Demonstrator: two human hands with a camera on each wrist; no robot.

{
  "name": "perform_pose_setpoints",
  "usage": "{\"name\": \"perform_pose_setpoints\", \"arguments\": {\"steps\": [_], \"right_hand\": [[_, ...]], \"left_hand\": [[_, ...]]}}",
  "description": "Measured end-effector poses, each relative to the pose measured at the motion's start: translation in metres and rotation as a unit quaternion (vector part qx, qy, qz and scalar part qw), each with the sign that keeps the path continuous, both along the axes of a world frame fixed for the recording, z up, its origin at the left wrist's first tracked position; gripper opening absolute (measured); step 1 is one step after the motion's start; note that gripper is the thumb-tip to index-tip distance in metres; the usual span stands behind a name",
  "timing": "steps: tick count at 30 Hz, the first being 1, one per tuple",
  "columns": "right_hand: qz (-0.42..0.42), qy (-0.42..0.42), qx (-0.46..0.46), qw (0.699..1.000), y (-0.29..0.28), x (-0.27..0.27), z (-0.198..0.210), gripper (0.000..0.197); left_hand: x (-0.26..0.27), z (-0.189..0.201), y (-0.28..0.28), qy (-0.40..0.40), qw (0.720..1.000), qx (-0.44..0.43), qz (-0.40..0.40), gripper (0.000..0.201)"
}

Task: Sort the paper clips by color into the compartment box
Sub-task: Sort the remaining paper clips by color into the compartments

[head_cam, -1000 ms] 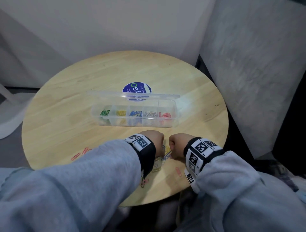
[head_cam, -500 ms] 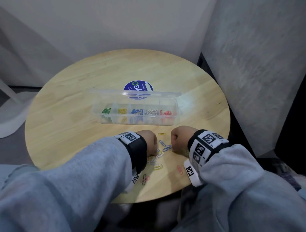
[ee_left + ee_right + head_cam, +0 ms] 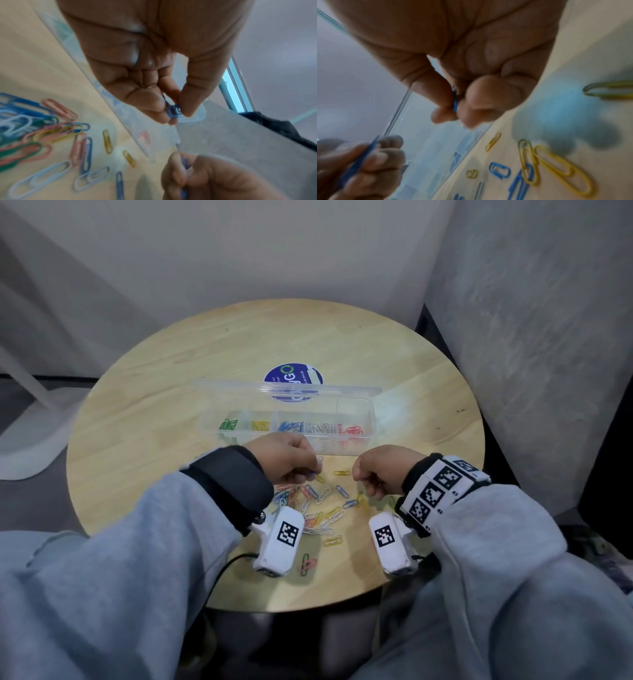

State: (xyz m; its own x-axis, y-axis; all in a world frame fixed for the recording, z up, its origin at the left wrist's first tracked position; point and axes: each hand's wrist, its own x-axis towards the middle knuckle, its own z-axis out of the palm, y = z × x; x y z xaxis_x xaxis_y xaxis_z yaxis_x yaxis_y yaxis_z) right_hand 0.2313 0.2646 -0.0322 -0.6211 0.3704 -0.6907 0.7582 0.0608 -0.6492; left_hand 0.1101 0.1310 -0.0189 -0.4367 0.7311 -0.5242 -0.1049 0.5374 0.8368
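Currently both hands hover above the loose clips (image 3: 322, 508) on the bench (image 3: 144, 440), just short of the box (image 3: 368, 419). Left hand (image 3: 291, 462) pinches a blue clip (image 3: 174, 110) between thumb and forefinger. Blue compartment (image 3: 291, 426), third from left, lies directly ahead of it, beyond the near wall. Right hand (image 3: 383, 474) also pinches a blue clip (image 3: 455, 103), edge-on; its compartment lies ahead and to the left. Judgement: left hand is nearer and drops first. Box's long axis runs left-right.

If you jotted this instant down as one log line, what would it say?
left hand: pinches blue paper clip | right hand: pinches blue paper clip | clear plastic compartment box: open, colours partly sorted | loose clips: on round wooden table
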Motion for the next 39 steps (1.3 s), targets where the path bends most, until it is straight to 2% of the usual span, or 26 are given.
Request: {"name": "perform_pose_setpoints", "arguments": {"steps": [2,5,9,12,15,17,18,20,22,24,30,39], "right_hand": [[-0.026,0.005,-0.014,1.0,-0.002,-0.002,-0.001,0.03],[-0.012,0.017,0.003,1.0,-0.004,-0.003,-0.002,0.027],[0.101,0.03,0.132,0.986,-0.006,-0.002,0.001,0.019],[0.184,-0.02,0.241,0.953,-0.011,-0.002,0.003,0.016],[0.224,-0.091,0.296,0.924,-0.016,-0.001,-0.002,0.024],[0.238,-0.108,0.308,0.915,-0.017,-0.003,-0.006,0.028],[0.244,-0.112,0.314,0.911,-0.017,-0.004,-0.007,0.029],[0.256,-0.116,0.324,0.904,-0.018,-0.006,-0.009,0.033],[0.268,-0.115,0.331,0.897,-0.018,-0.009,-0.011,0.034],[0.281,-0.11,0.336,0.892,-0.018,-0.012,-0.014,0.031],[0.297,-0.08,0.341,0.888,-0.016,-0.023,-0.018,0.023],[0.338,-0.078,0.351,0.87,-0.018,-0.03,-0.018,0.013]], "left_hand": [[-0.005,0.005,-0.005,-0.029,0.998,0.031,0.037,0.028],[-0.009,0.011,-0.011,-0.06,0.993,0.04,0.09,0.023],[-0.011,0.011,-0.019,-0.064,0.988,0.022,0.142,0.025],[-0.011,0.008,-0.023,-0.06,0.987,-0.005,0.151,0.023],[-0.014,0.004,-0.023,-0.007,0.991,-0.064,0.116,0.019],[-0.018,0.0,-0.023,0.086,0.988,-0.118,0.044,0.014],[-0.019,-0.002,-0.024,0.15,0.978,-0.147,-0.002,0.011],[-0.018,-0.005,-0.026,0.273,0.939,-0.198,-0.07,0.004],[-0.014,-0.007,-0.024,0.336,0.905,-0.235,-0.109,0.002],[-0.011,-0.009,-0.019,0.358,0.886,-0.261,-0.135,0.008],[-0.007,-0.018,0.001,0.374,0.864,-0.284,-0.18,0.023],[0.001,-0.028,0.013,0.37,0.855,-0.302,-0.203,0.027]]}}
